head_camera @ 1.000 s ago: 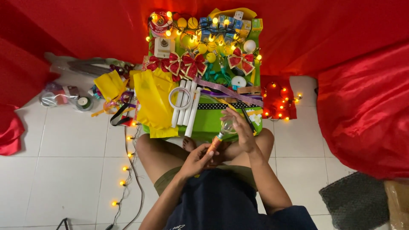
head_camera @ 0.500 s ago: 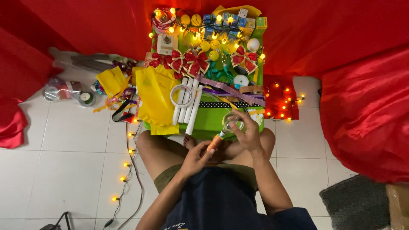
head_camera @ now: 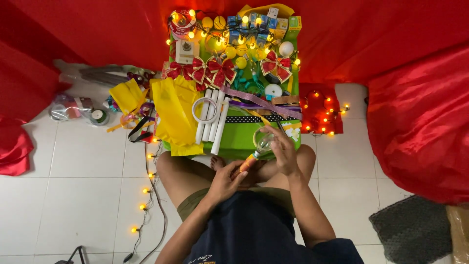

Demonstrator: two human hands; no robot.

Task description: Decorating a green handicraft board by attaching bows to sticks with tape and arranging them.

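Head view shows both hands closed on a clear glass bulb [head_camera: 264, 143] with orange base: left hand [head_camera: 225, 177] gripping the base, right hand [head_camera: 283, 151] wrapping the glass.

Three red ribbon bows with gold edges [head_camera: 222, 70] lie across the far middle of the green board. Four white paper rolls [head_camera: 212, 120] lie side by side left of centre, under one white tape ring [head_camera: 204, 109]. One clear glass bulb [head_camera: 264, 143] sits near, between two hands.
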